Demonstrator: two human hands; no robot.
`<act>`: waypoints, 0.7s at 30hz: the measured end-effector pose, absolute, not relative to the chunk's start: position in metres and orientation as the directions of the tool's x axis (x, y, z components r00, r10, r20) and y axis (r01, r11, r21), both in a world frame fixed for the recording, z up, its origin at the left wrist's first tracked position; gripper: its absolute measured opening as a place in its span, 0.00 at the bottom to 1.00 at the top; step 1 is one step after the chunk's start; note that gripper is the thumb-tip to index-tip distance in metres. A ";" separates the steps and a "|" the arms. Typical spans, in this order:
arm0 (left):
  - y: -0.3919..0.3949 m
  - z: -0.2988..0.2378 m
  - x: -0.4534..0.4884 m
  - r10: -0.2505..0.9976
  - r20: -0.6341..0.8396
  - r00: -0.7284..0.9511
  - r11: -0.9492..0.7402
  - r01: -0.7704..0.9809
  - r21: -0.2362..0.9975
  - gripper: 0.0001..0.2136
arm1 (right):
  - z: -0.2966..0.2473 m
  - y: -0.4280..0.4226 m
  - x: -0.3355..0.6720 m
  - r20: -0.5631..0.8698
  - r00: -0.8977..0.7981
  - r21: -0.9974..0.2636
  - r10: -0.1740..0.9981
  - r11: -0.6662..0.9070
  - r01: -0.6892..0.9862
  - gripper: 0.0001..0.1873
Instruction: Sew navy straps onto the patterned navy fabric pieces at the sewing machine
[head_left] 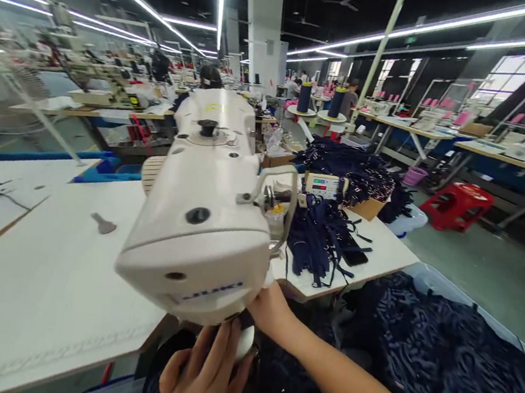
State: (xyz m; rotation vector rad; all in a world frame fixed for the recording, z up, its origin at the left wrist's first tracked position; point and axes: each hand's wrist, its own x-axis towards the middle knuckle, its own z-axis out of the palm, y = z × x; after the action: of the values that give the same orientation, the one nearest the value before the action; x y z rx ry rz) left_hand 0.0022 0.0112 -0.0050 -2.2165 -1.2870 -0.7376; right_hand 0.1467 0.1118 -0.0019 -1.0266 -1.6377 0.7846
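A white sewing machine (207,215) fills the middle of the view, its head end toward me. My left hand (202,377) lies just below that end with its fingers stretched out and close together, resting on dark navy fabric (290,359). My right hand (270,309) reaches in from the right on a bare forearm with an olive sleeve. Its fingers go under the machine head and are hidden there. The needle area is out of sight behind the machine body.
A white table (42,271) spreads to the left, with a small grey tool (103,223) on it. Navy straps (319,238), a black phone (354,253) and a control box (324,185) lie right of the machine. Printed navy fabric (453,360) is heaped at right, a red stool (457,204) behind it.
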 end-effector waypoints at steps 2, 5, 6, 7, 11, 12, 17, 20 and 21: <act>0.013 -0.006 0.000 0.609 0.647 0.459 -0.463 0.868 -0.179 0.14 | -0.002 0.110 0.148 0.397 -0.112 -0.874 0.911 0.413 0.256 0.21; 0.011 -0.005 0.003 0.611 0.644 0.460 -0.460 0.868 -0.184 0.14 | -0.002 0.108 0.150 0.379 -0.099 -0.882 0.920 0.391 0.263 0.17; 0.011 -0.004 0.006 0.618 0.649 0.444 -0.456 0.875 -0.165 0.14 | -0.002 0.108 0.150 0.370 -0.098 -0.886 0.924 0.383 0.262 0.16; 0.009 -0.003 0.009 0.629 0.654 0.421 -0.449 0.883 -0.137 0.14 | -0.002 0.108 0.151 0.361 -0.099 -0.890 0.927 0.375 0.259 0.15; 0.003 0.003 0.020 0.694 0.650 0.309 -0.411 0.912 0.005 0.14 | 0.002 0.106 0.153 0.318 -0.123 -0.914 0.940 0.338 0.226 0.15; 0.001 0.004 0.022 0.707 0.644 0.293 -0.406 0.913 0.030 0.14 | 0.003 0.104 0.154 0.303 -0.130 -0.921 0.944 0.325 0.216 0.16; -0.009 0.008 0.021 0.725 0.615 0.310 -0.489 0.860 0.143 0.16 | 0.007 0.079 0.169 0.211 -0.167 -0.946 0.963 0.244 0.214 0.11; -0.014 0.009 0.021 0.776 0.606 0.173 -0.460 0.813 0.357 0.12 | 0.008 0.050 0.183 0.196 -0.132 -0.927 0.972 0.228 0.299 0.10; -0.015 0.010 0.021 0.791 0.603 0.105 -0.431 0.795 0.427 0.11 | 0.007 0.041 0.187 0.242 -0.124 -0.911 0.962 0.269 0.312 0.09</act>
State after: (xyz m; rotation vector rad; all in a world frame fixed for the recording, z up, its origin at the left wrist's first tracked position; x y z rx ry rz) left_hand 0.0212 -0.0147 0.0097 -2.3312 -1.6728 -1.2664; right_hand 0.1873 0.0407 0.0074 -1.1986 -1.6245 0.8919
